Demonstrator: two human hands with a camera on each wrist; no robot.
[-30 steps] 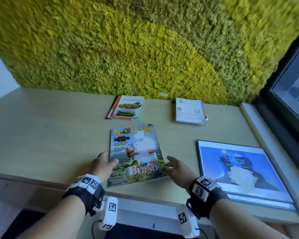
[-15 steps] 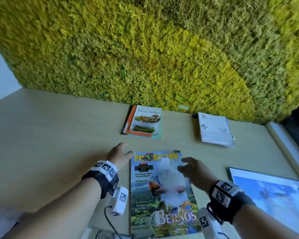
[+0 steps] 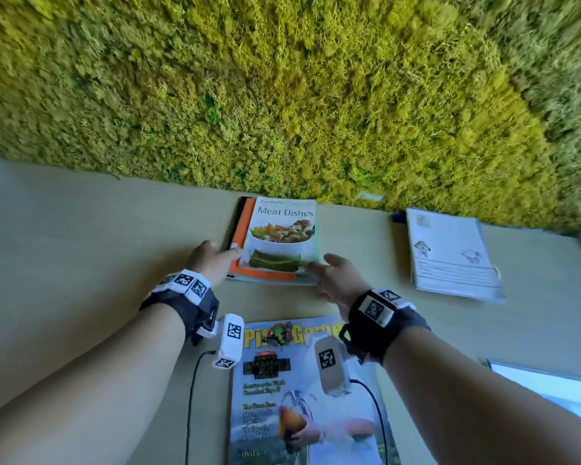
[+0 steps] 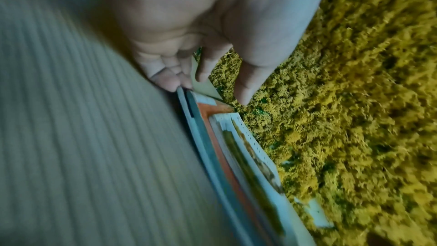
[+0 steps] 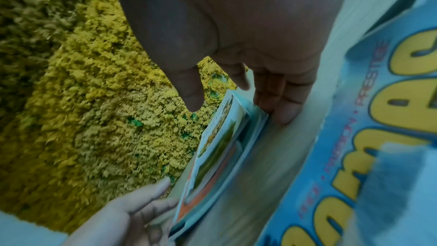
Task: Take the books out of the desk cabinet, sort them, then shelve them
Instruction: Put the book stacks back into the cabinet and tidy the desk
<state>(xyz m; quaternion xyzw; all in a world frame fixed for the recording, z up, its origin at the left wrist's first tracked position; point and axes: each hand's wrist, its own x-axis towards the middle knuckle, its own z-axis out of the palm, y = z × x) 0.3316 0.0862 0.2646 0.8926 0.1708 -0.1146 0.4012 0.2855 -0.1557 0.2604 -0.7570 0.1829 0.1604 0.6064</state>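
A small stack of books topped by the "Meat Dishes" cookbook (image 3: 282,236) lies flat at the back of the desk, against the moss wall. My left hand (image 3: 215,260) touches its near left corner; in the left wrist view the fingertips (image 4: 170,81) meet the stack's edge (image 4: 236,156) while the thumb hovers above. My right hand (image 3: 332,276) is at the near right corner. There its fingers (image 5: 279,111) rest on the desk beside the stack (image 5: 220,152), thumb raised over the cover. Neither hand grips anything.
A glossy magazine (image 3: 299,397) lies on the desk (image 3: 81,246) under my wrists. A stack of white booklets (image 3: 450,253) sits to the right of the cookbook. A large blue-covered book (image 3: 550,387) shows at the right edge. The moss wall (image 3: 282,95) closes the back.
Both hands left the magazine and moved forward across the desk to the near corners of the "Meat Dishes" stack. My head followed, so the magazine now sits low in view.
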